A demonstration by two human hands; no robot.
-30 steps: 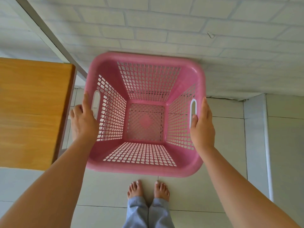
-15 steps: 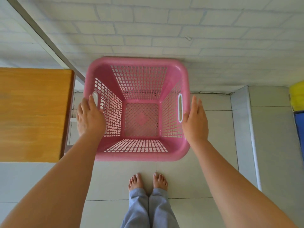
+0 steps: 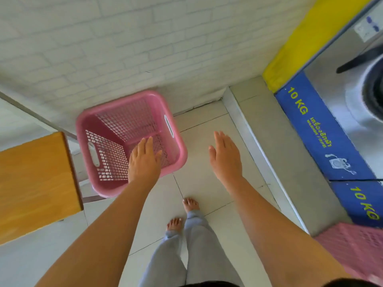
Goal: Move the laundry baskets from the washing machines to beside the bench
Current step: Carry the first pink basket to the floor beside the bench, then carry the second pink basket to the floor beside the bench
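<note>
An empty pink laundry basket [image 3: 116,129] stands on the tiled floor against the white brick wall, right beside the end of the wooden bench [image 3: 35,183]. My left hand [image 3: 144,160] hovers open above the basket's near right corner, touching nothing. My right hand [image 3: 226,156] is open over bare floor to the right of the basket. A second pink basket [image 3: 354,249] shows at the lower right edge, in front of the washing machines [image 3: 339,129], partly hidden by my right arm.
The washing machines with blue "10 KG" panels and a yellow band line the right side on a raised grey step [image 3: 275,141]. My bare feet [image 3: 190,204] stand on the tiles between bench and machines. The brick wall [image 3: 124,48] closes off the far side.
Both hands have let go of the basket's handles; it now rests on the floor beside the bench. My view has swung right, bringing the washing machines and a second basket into sight.
</note>
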